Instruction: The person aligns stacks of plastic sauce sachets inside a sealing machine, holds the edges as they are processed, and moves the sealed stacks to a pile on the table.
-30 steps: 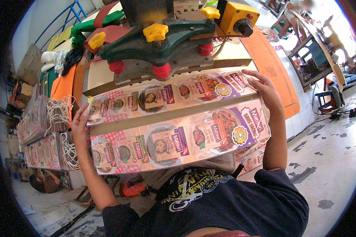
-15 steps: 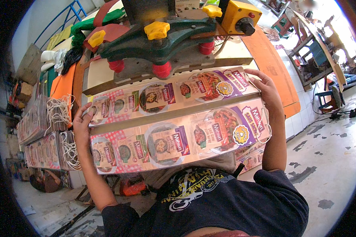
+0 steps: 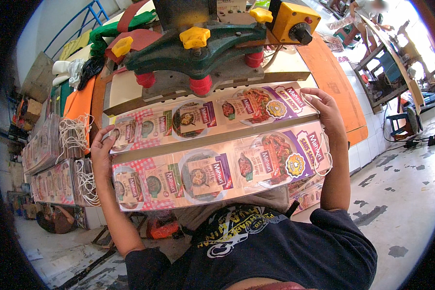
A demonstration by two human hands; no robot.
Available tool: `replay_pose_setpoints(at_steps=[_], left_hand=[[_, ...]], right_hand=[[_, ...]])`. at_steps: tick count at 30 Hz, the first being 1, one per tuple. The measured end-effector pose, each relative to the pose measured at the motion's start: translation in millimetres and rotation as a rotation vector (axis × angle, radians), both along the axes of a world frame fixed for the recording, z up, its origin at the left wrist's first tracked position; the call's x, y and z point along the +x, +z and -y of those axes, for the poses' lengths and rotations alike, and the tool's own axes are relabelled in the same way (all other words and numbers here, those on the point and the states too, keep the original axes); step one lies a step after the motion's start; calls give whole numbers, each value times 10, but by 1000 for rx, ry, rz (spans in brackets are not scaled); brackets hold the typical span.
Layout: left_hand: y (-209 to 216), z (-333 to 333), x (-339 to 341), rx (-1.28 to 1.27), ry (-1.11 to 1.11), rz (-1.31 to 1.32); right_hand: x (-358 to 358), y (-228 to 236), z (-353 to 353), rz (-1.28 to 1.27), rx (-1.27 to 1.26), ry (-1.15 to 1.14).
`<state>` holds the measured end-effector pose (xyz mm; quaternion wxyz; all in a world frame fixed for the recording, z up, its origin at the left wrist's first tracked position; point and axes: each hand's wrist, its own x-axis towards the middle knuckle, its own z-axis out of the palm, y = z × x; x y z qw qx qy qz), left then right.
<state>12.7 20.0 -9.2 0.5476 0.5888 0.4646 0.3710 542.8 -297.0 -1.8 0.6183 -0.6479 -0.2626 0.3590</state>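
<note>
A dark green cast-metal press with yellow star-shaped knobs (image 3: 193, 60) is faced by two long, pink, food-printed strips under clear plastic: a near strip (image 3: 222, 166) and a far strip (image 3: 215, 113), both on the press's near side, parted by a bare grey-brown band (image 3: 212, 138). The laying-out is judged well advanced, both strips being spread nearly parallel before the press; final alignment seems to be left. Left of the press, similar printed strips (image 3: 53, 183) are stacked with white cords (image 3: 75, 135); whether finished or waiting cannot be told.

The far strip's ends, in front of the press, are flanked by a part-open left hand (image 3: 101, 147), fingers curled at the edge, and a part-open right hand (image 3: 327, 110), fingers bent over the corner; whether either end is truly gripped cannot be told. The press plate's underside is hidden, and any join between the strips is not made out.
</note>
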Motion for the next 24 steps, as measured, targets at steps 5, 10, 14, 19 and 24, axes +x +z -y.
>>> replay_pose_setpoints(at_steps=[5, 10, 14, 19, 24], left_hand=[[-54, -32, -89, 19, -61, 21], [36, 60, -27, 36, -90, 77], [91, 112, -46, 114, -87, 75], [368, 320, -105, 213, -50, -214], [629, 776, -98, 151, -32, 39]], right_hand=[[-34, 42, 31, -39, 29, -36], [-23, 15, 63, -51, 74, -33], [-2, 31, 110, -36, 124, -25], [75, 42, 274, -18, 200, -44], [61, 217, 637, 160, 169, -50]])
